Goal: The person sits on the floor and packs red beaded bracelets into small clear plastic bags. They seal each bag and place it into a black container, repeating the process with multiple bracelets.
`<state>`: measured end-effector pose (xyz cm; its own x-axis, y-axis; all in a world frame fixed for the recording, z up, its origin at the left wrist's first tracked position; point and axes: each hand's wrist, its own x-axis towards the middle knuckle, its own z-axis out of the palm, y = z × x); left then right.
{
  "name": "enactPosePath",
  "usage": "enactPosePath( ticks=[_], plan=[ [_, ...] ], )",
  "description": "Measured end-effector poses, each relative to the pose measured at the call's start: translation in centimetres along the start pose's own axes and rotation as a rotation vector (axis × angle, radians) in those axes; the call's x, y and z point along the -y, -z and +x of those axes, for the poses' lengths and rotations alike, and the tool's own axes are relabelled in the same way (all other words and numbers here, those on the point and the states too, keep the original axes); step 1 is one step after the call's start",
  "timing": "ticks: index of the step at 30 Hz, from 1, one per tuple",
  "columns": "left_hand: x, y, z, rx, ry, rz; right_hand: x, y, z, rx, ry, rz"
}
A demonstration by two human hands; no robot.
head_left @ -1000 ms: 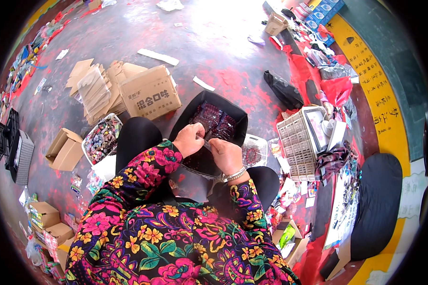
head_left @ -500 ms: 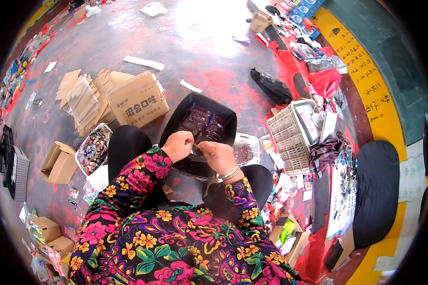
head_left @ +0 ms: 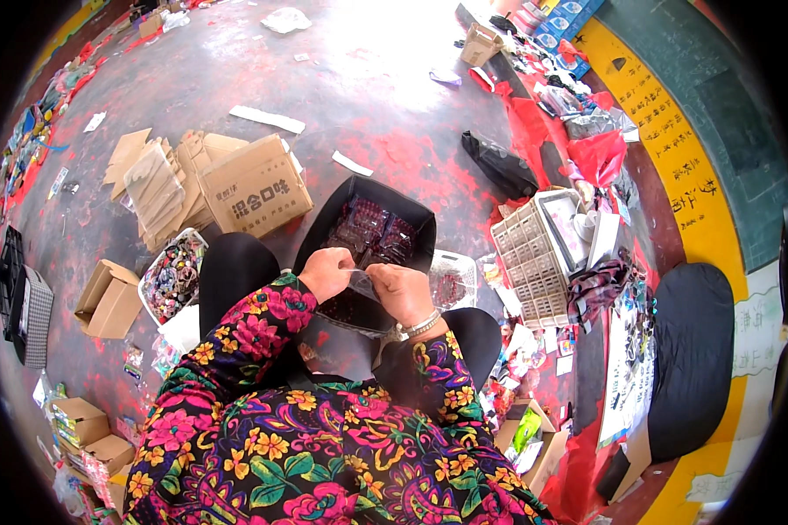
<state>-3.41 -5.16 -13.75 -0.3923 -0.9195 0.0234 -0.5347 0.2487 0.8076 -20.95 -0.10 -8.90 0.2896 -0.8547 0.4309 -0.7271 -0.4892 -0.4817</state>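
Observation:
Between my knees stands a black box [head_left: 400, 194] that holds several clear packs of dark red beads [head_left: 372, 229]. Above its near part, my left hand [head_left: 327, 272] and my right hand [head_left: 401, 291] are close together, fingers pinched. Stretched between them is a small clear plastic bag [head_left: 362, 282], each hand gripping one side of it. What lies inside the bag, if anything, is too small to make out. Loose dark red pieces show in the box below my hands. A bracelet circles my right wrist.
A white basket [head_left: 453, 273] with red pieces is right of the box. At my left knee sits a white basket of mixed small items [head_left: 174, 278]. Cardboard boxes [head_left: 256, 185] lie at front left; a wicker basket [head_left: 530, 258] stands at right, near scattered wrappings.
My hands have shifted slightly lower and a little apart. The clear plastic bag now shows stretched between them.

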Motion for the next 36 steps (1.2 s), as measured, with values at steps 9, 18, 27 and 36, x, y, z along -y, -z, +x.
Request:
enactPosePath(
  ticks=[9,18,27,36],
  plan=[
    [-0.3,-0.3,-0.5,-0.028,-0.061,0.048,0.2,0.0,0.0,-0.016,-0.054,-0.081],
    [-0.1,-0.5,-0.5,-0.014,-0.139,0.131,-0.7,-0.4,-0.2,-0.043,-0.091,-0.041],
    [0.8,0.1,0.1,0.056,-0.04,0.172,-0.8,4.7,-2.9,0.303,-0.518,-0.216],
    [0.2,0.3,0.3,0.071,-0.094,0.136,1.0,8.4,-7.7,0.384,-0.264,-0.562]
  ],
)
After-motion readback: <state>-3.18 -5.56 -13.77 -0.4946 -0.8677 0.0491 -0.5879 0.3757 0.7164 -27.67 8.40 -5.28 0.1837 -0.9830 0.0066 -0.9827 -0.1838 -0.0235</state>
